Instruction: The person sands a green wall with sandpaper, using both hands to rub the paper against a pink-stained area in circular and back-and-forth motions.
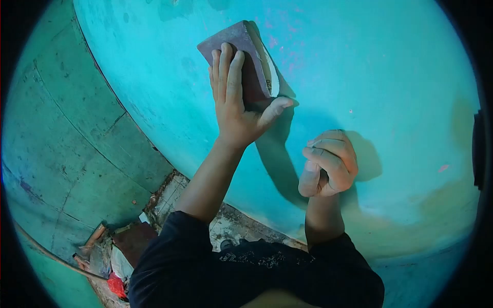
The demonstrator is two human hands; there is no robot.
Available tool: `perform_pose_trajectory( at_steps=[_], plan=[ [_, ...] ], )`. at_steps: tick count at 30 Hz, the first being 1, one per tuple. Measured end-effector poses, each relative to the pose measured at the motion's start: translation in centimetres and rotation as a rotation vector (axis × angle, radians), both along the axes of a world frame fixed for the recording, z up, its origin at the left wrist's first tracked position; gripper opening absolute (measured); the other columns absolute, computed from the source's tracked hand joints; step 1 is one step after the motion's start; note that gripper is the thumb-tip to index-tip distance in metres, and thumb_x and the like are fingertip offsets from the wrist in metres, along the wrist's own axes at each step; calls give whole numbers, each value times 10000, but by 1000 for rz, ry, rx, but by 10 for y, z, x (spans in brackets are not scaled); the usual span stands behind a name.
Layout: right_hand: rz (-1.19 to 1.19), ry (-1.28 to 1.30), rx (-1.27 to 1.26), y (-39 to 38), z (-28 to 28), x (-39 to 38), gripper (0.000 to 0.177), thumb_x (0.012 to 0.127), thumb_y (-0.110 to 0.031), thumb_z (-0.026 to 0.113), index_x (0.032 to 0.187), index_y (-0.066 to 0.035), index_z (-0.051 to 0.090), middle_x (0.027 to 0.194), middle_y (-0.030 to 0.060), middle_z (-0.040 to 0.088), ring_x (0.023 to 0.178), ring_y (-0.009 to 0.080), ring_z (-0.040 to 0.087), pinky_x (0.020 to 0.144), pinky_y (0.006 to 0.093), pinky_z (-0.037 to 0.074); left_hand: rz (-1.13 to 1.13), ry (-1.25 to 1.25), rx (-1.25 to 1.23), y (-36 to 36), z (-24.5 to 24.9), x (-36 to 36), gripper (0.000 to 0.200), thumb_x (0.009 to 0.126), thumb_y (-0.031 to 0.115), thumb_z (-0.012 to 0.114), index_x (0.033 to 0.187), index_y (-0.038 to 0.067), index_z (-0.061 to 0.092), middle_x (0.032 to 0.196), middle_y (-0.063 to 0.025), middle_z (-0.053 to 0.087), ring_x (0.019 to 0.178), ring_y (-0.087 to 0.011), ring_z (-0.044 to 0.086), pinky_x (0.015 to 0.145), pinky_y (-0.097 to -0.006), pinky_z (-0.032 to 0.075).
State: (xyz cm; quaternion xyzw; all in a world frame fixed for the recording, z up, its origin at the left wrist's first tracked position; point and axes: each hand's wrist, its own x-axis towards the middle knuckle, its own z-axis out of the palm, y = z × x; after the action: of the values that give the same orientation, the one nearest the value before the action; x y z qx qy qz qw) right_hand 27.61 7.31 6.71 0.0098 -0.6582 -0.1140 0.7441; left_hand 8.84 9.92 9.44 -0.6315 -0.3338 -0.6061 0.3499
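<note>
My left hand (231, 102) lies against the turquoise wall (400, 77), fingers stretched over a folded sheet of sandpaper (246, 66), pressing it to the surface. The sandpaper has a dull purple-brown face; its pale backing shows along the right edge, with a small printed mark. My left thumb points out to the right, off the sheet. Lower and to the right, my right hand (331, 161) is curled, with thumb and fingers drawn together near the wall. Its fingertips look dusty. Whether anything sits inside that closed hand is hidden.
Green panels (67, 138) meet the wall on the left. At the lower left, a brown piece of board (134, 240), a red plastic scrap (116, 285) and other litter lie on the dirty floor (226, 226). A thin hose or cable (56, 252) curves nearby.
</note>
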Motion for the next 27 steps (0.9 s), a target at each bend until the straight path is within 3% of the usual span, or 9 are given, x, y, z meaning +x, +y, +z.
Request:
perform_pose_trajectory(
  at_steps=[8, 13, 16, 19, 21, 22, 24, 26, 27],
  plan=[
    [12, -13, 6, -1, 0, 0, 95, 744, -23, 614, 823, -42, 663, 731, 53, 575, 575, 216, 569, 495, 304, 447, -18, 26, 70, 5, 28, 3, 1050, 693, 525, 839, 1466, -20, 383, 1528, -264, 363, 1414, -504, 308, 1122, -601, 253],
    [-7, -24, 6, -2, -1, 1, 97, 737, -16, 614, 816, -43, 662, 723, 53, 572, 575, 216, 564, 497, 306, 450, 22, 50, 151, 9, 31, -2, 783, 729, 180, 754, 1422, -33, 458, 1481, -278, 435, 1412, -495, 338, 1135, -591, 248],
    [1, -15, -7, -3, -1, 0, 107, 732, -16, 609, 820, -42, 664, 722, 54, 574, 575, 216, 563, 498, 307, 451, 19, 101, 68, -5, 23, -8, 724, 709, 78, 687, 1395, -42, 488, 1467, -284, 449, 1406, -489, 352, 1121, -603, 281],
    [-14, -14, -12, -2, -1, -1, 114, 728, -16, 604, 822, -39, 664, 721, 57, 574, 573, 214, 560, 499, 307, 452, -17, 176, -88, -26, -28, -5, 544, 830, -70, 536, 1373, -73, 500, 1422, -316, 478, 1359, -518, 393, 1099, -582, 356],
    [-20, 6, 21, 0, -1, -3, 113, 729, -17, 603, 822, -35, 664, 724, 58, 574, 570, 213, 556, 496, 305, 443, -73, 178, -179, -29, -94, 2, 597, 833, -62, 567, 1418, -61, 449, 1481, -345, 379, 1407, -526, 308, 1138, -611, 266],
    [-25, 12, 23, 0, -1, -5, 113, 729, -17, 603, 822, -35, 664, 724, 58, 574, 570, 213, 556, 496, 305, 443, -101, 169, -251, -31, -98, 2, 596, 854, -51, 572, 1434, -51, 432, 1502, -336, 355, 1428, -526, 264, 1153, -617, 220],
    [-49, -35, 29, 0, 0, -3, 100, 749, -21, 600, 827, -32, 663, 733, 61, 577, 568, 215, 553, 490, 303, 431, -37, 145, -156, -13, -73, -9, 631, 869, 76, 619, 1455, -24, 408, 1487, -318, 392, 1396, -557, 305, 1123, -662, 229],
    [-57, -48, 39, 2, 1, -5, 98, 765, -27, 594, 834, -31, 663, 737, 63, 581, 568, 217, 552, 487, 305, 422, 0, -2, -36, -4, -11, -15, 696, 831, -27, 604, 1484, -31, 364, 1526, -314, 332, 1449, -473, 270, 1171, -589, 213],
    [-69, -34, 36, 2, 1, -4, 95, 769, -30, 592, 835, -29, 662, 737, 64, 581, 571, 220, 554, 491, 309, 429, 19, 5, -11, -1, -4, -10, 684, 840, -5, 609, 1479, -37, 367, 1522, -318, 335, 1444, -482, 271, 1168, -597, 209]
  ],
)
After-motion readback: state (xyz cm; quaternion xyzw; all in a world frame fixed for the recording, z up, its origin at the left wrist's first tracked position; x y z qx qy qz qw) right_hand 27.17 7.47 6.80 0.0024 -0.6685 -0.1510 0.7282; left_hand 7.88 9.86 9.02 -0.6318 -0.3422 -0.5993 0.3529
